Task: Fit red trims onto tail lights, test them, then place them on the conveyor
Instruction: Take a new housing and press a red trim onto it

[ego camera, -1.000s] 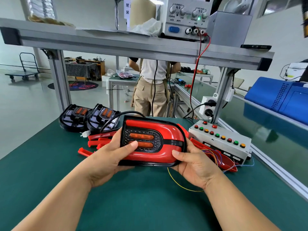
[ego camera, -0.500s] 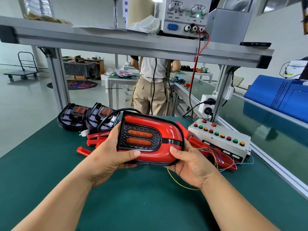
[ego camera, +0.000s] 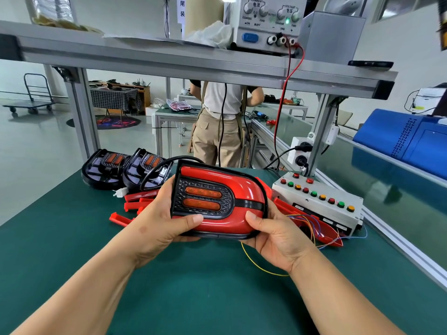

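Note:
I hold a tail light (ego camera: 217,199) above the green table (ego camera: 193,286), its red trim fitted round a black panel with two orange lenses. My left hand (ego camera: 159,221) grips its left end, thumb on the lower front edge. My right hand (ego camera: 273,235) grips its right end, thumb on the red trim. A black cable loops from the light's back. Two untrimmed black tail lights (ego camera: 125,168) lie at the table's far left. Loose red trims (ego camera: 130,204) lie behind my left hand, and more red trims (ego camera: 324,228) lie right of my right hand.
A white test box (ego camera: 319,201) with coloured buttons sits at the right, coloured wires trailing from it. The conveyor (ego camera: 387,189) runs along the right side. A power supply (ego camera: 268,22) stands on the overhead shelf. Another person (ego camera: 222,122) works beyond the table.
The tail light has tilted slightly in my hands and my left thumb has shifted along its lower edge. Both hands keep their grip.

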Demonstrator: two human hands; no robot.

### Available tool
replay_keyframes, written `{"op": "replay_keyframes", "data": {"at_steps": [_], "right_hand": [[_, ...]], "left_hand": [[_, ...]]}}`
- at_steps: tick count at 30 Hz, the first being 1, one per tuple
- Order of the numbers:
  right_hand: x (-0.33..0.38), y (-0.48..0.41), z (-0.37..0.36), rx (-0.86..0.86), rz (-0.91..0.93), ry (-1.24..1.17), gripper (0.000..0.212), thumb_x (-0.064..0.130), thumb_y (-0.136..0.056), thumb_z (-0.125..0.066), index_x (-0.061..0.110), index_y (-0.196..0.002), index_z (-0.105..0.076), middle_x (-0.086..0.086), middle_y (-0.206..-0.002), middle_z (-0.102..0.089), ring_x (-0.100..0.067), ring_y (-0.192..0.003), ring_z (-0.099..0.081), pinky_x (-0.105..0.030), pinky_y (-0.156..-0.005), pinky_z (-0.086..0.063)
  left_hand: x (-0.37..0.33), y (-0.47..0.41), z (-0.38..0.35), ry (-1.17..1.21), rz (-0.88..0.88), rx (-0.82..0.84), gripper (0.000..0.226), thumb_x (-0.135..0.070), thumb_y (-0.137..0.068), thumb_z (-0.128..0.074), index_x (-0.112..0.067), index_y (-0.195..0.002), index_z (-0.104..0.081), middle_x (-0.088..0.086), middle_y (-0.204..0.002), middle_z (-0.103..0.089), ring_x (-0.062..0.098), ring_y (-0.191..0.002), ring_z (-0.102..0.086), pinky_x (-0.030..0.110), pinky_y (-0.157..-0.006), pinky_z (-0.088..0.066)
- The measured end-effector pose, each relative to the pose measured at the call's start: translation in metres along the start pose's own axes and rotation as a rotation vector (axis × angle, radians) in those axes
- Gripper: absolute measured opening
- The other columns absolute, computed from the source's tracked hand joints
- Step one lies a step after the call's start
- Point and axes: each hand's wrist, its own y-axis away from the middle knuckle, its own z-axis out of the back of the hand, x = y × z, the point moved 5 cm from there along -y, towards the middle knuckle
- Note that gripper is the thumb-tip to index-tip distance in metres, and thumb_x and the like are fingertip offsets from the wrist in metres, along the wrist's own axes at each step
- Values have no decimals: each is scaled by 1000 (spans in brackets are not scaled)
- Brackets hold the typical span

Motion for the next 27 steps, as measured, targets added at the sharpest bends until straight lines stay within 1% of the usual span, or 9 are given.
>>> {"op": "replay_keyframes", "data": {"at_steps": [4,10,12,14,17,19,22,25,27], "right_hand": [[2,0,1,-6,22,23,58,-1,-73,-68,15,-126,-54,-18,-110,-71,-34,-95,-71,-40,-68,-60],[0,0,-1,52,-14,7,55,2,-79,-63,11,-132,-51,-22,-121,-67,-37,-105,-68,-47,-79,-60],[0,1,-3,71,-28,5,54,6,-82,-60,10,-135,-49,-22,-125,-65,-38,-109,-66,-50,-84,-58],[0,2,-4,53,-35,22,54,6,-81,-60,10,-134,-51,-21,-122,-66,-37,-107,-67,-50,-82,-59],[3,4,-5,31,-35,120,53,10,-77,-64,14,-130,-53,-16,-115,-70,-33,-99,-70,-47,-76,-60],[4,9,-7,48,-83,268,51,20,-76,-67,20,-126,-54,-12,-107,-73,-32,-91,-72,-40,-69,-61],[-1,17,-11,143,-228,542,50,35,-76,-69,26,-121,-50,-12,-94,-75,-29,-72,-74,-26,-53,-58],[-5,17,-7,157,-294,700,53,41,-75,-71,21,-119,-50,-11,-93,-75,-22,-62,-71,-23,-48,-54],[-6,16,-2,168,-317,745,45,39,-81,-72,20,-118,-53,-11,-95,-74,-21,-61,-71,-23,-48,-53]], "left_hand": [[2,-1,0,2,33,7,67,-15,-80,-79,-45,-130,-45,-2,-123,-68,21,-110,-68,35,-77,-59],[5,6,5,101,170,91,62,-30,-77,-79,-44,-130,-49,-4,-128,-66,21,-116,-65,31,-80,-58],[4,10,8,120,212,142,63,-26,-78,-75,-40,-133,-48,-3,-131,-64,21,-119,-63,31,-83,-57],[3,12,13,45,242,165,64,-13,-83,-73,-39,-135,-46,-3,-132,-64,20,-119,-63,31,-84,-57],[-6,17,27,-83,283,165,54,-16,-84,-74,-39,-129,-57,-4,-130,-65,20,-115,-65,32,-80,-57],[-11,21,40,-137,319,162,44,-23,-82,-75,-34,-123,-64,0,-126,-68,21,-109,-68,33,-74,-57],[-10,27,57,-212,408,80,41,-26,-81,-69,-26,-121,-64,2,-110,-74,12,-80,-69,28,-68,-50],[-6,31,58,-260,491,110,43,-23,-81,-64,-21,-123,-60,-1,-99,-75,7,-67,-65,23,-59,-47],[-2,31,54,-283,521,154,34,-15,-89,-60,-16,-122,-58,-4,-79,-73,6,-58,-61,20,-54,-46]]}}
